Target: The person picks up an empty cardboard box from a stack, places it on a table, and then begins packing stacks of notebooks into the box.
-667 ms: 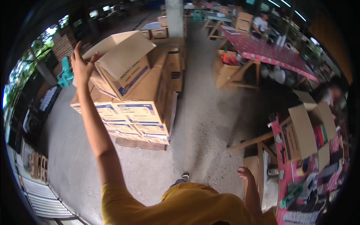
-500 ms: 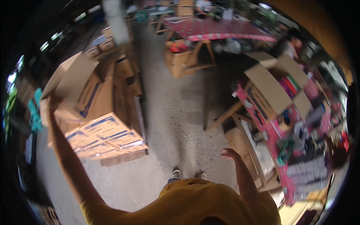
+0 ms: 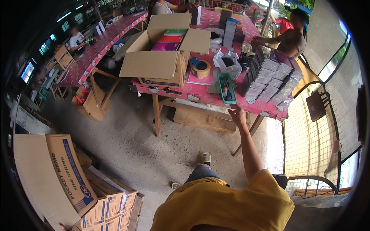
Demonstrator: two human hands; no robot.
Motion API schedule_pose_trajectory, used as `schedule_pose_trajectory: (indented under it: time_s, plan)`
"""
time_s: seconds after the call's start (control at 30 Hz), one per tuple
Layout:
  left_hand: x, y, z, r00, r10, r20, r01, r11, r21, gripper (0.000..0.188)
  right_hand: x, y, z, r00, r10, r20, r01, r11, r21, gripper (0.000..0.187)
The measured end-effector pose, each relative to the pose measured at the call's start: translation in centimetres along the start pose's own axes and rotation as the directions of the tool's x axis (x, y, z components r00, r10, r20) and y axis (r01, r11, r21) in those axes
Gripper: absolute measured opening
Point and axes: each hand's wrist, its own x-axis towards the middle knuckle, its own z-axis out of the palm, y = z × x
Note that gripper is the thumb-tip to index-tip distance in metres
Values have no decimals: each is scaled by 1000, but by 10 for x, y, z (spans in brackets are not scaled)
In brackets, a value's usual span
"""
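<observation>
My right hand [image 3: 238,115] reaches out to the near edge of the pink-covered table, its fingers apart and nothing seen in it. Just beyond the fingertips is a green plastic basket [image 3: 220,81] holding pens or markers; whether they touch, I cannot tell. At the bottom left, only the fingertips of my left hand [image 3: 63,228] show, at the lower edge of an open cardboard box [image 3: 63,173]. They appear to grip its cardboard; the rest of that hand and arm is out of sight. This box rests on a stack of closed cartons [image 3: 110,208].
An open carton [image 3: 160,65] of coloured notebooks [image 3: 169,38] stands on the table [image 3: 192,96]. Beside it are tape rolls [image 3: 201,69], a white plastic bag [image 3: 227,63] and stacked spiral notebooks [image 3: 269,77]. A co-worker [image 3: 295,34] sits at the far right. Wooden table legs [image 3: 156,115] reach the concrete floor.
My view has swung right, so the table is ahead and the stacked cartons are lower left. My right hand has come up to the table edge; my left hand is mostly out of view.
</observation>
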Motion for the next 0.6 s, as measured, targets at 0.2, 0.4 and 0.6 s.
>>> schedule_pose_trajectory:
  time_s: [0.2,0.4,0.6]
  plan:
    - [-97,71,155,894,-393,217,398,917,22,41,153,47,13,962,-89,-259,92,996,0,48]
    - [-195,127,296,882,-311,355,226,939,259,45,251,75,51,901,236,-364,-271,962,-46,102]
    - [-324,108,370,815,-304,493,214,949,232,37,293,74,61,818,484,-311,-502,865,27,130]
